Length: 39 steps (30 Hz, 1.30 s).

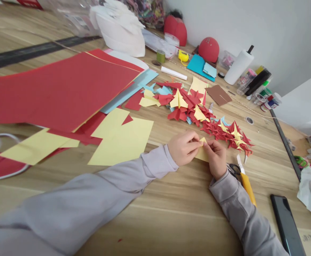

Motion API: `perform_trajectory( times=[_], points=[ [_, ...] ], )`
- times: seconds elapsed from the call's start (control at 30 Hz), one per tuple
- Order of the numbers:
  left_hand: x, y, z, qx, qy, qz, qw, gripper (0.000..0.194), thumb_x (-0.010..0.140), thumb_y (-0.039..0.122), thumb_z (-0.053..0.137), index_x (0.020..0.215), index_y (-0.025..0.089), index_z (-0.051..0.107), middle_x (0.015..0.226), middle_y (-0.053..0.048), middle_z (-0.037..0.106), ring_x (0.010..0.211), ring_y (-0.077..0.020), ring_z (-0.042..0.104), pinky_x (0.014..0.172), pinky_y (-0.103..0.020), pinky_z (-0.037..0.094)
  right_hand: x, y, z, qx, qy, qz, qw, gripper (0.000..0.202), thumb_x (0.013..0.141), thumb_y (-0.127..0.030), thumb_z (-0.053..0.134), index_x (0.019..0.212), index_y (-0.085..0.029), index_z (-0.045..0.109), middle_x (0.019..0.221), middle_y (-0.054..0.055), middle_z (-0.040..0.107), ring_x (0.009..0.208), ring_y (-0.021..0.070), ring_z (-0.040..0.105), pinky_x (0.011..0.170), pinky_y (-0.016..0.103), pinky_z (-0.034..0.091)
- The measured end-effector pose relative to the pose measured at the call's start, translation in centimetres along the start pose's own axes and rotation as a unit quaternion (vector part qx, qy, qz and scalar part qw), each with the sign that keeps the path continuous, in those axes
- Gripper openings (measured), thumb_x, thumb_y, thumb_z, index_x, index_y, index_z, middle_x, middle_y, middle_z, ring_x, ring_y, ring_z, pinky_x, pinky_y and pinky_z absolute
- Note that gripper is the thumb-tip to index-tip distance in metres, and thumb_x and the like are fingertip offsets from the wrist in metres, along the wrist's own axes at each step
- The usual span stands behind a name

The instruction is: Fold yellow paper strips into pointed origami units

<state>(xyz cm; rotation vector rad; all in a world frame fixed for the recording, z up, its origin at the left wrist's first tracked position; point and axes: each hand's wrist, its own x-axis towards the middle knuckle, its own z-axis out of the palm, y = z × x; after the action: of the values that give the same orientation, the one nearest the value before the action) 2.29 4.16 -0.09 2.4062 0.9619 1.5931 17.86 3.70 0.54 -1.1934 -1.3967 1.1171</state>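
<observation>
Between my two hands is a small piece of yellow paper [203, 155], its top end folded to a point. My left hand [184, 148] pinches the paper near that tip from the left. On the other side, my right hand [216, 156] grips it with thumb and fingers. Part of the paper is hidden behind the hands. Just beyond them lies a heap of small folded paper planes [179, 99] in red, yellow and light blue. A second cluster of red and yellow folded pieces [226, 131] sits close to my right hand.
Large red sheets [64, 85] and cut yellow paper [123, 142] lie to the left. By my right wrist are black-handled scissors [234, 170] and a yellow utility knife [247, 188]. A phone [286, 222] lies at the right; a tape measure [183, 56] and bottles stand at the back.
</observation>
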Motion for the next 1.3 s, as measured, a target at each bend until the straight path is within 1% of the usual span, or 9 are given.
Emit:
perform_trajectory(
  times=[0.07,0.17,0.3,0.43,0.6,0.7,0.83,1.0,1.3],
  points=[
    [0.1,0.0,0.1,-0.050,0.006,-0.031,0.998,0.015,0.080,0.018,0.052,0.080,0.012,0.066,0.081,-0.009,0.058,0.069,-0.0120,0.054,0.062,-0.025,0.047,0.0,0.0,0.0,-0.005,-0.002,-0.007,1.000,0.021,0.073,-0.037,0.064,0.069,-0.017,0.061,0.061,-0.003,0.056,0.056,0.0093,0.046,0.053,0.022,0.036],
    [0.4,-0.1,0.2,-0.144,0.020,-0.135,0.980,0.016,0.079,0.023,0.056,0.071,0.013,0.066,0.076,-0.007,0.058,0.067,-0.0112,0.054,0.060,-0.024,0.047,0.0,0.0,0.0,-0.017,-0.007,-0.005,1.000,0.022,0.074,-0.038,0.064,0.069,-0.017,0.061,0.060,-0.003,0.056,0.055,0.0093,0.045,0.052,0.022,0.035],
    [0.6,-0.6,0.7,-0.266,0.018,-0.306,0.914,0.015,0.067,0.027,0.069,0.070,0.012,0.065,0.075,-0.004,0.060,0.061,-0.0089,0.055,0.053,-0.020,0.045,0.0,0.0,0.1,-0.035,-0.006,-0.018,0.999,0.022,0.074,-0.039,0.063,0.071,-0.017,0.062,0.062,-0.002,0.057,0.057,0.0098,0.046,0.053,0.023,0.036],
    [0.6,-0.9,0.9,-0.353,-0.028,-0.405,0.843,0.028,0.061,0.028,0.073,0.082,0.012,0.065,0.072,-0.003,0.066,0.064,-0.0115,0.060,0.062,-0.023,0.049,0.0,0.0,0.0,-0.037,-0.011,-0.030,0.999,0.020,0.076,-0.037,0.061,0.072,-0.018,0.063,0.063,-0.002,0.058,0.059,0.0103,0.047,0.055,0.023,0.037],
    [0.7,-0.9,0.7,-0.361,-0.084,-0.430,0.823,0.026,0.060,0.034,0.073,0.073,0.012,0.068,0.067,-0.003,0.069,0.060,-0.0127,0.061,0.056,-0.022,0.048,-0.1,0.0,-0.1,-0.052,-0.009,-0.045,0.998,0.020,0.078,-0.036,0.058,0.069,-0.018,0.062,0.063,-0.003,0.057,0.060,0.0105,0.048,0.057,0.023,0.038],
    [0.8,-1.1,0.6,-0.368,-0.091,-0.441,0.814,0.024,0.059,0.032,0.073,0.071,0.012,0.068,0.062,-0.002,0.068,0.055,-0.0118,0.060,0.053,-0.021,0.047,-0.1,0.0,-0.2,-0.052,0.001,-0.041,0.998,0.022,0.080,-0.037,0.056,0.069,-0.018,0.061,0.061,-0.003,0.055,0.058,0.0101,0.046,0.056,0.023,0.037],
    [0.8,-1.2,0.6,-0.365,-0.093,-0.438,0.816,0.021,0.060,0.030,0.074,0.068,0.012,0.068,0.057,-0.001,0.066,0.052,-0.0098,0.058,0.050,-0.019,0.045,-0.1,0.1,0.0,-0.024,0.011,-0.029,0.999,0.020,0.076,-0.036,0.061,0.070,-0.018,0.059,0.062,-0.003,0.055,0.056,0.0096,0.046,0.054,0.023,0.037],
    [0.9,-1.3,0.6,-0.373,-0.103,-0.439,0.811,0.025,0.055,0.032,0.076,0.065,0.012,0.066,0.054,0.000,0.064,0.048,-0.0085,0.055,0.048,-0.018,0.043,-0.1,0.1,0.1,-0.033,0.008,-0.047,0.998,0.018,0.075,-0.034,0.063,0.069,-0.017,0.059,0.060,-0.003,0.056,0.056,0.0095,0.046,0.053,0.023,0.037],
    [1.0,-1.6,0.4,-0.389,-0.108,-0.449,0.797,0.029,0.055,0.037,0.074,0.067,0.012,0.069,0.060,-0.002,0.066,0.053,-0.0104,0.056,0.052,-0.021,0.043,-0.1,0.0,0.1,-0.046,0.009,-0.037,0.998,0.021,0.074,-0.038,0.063,0.071,-0.017,0.059,0.062,-0.002,0.056,0.056,0.0100,0.047,0.053,0.023,0.038]
  ],
)
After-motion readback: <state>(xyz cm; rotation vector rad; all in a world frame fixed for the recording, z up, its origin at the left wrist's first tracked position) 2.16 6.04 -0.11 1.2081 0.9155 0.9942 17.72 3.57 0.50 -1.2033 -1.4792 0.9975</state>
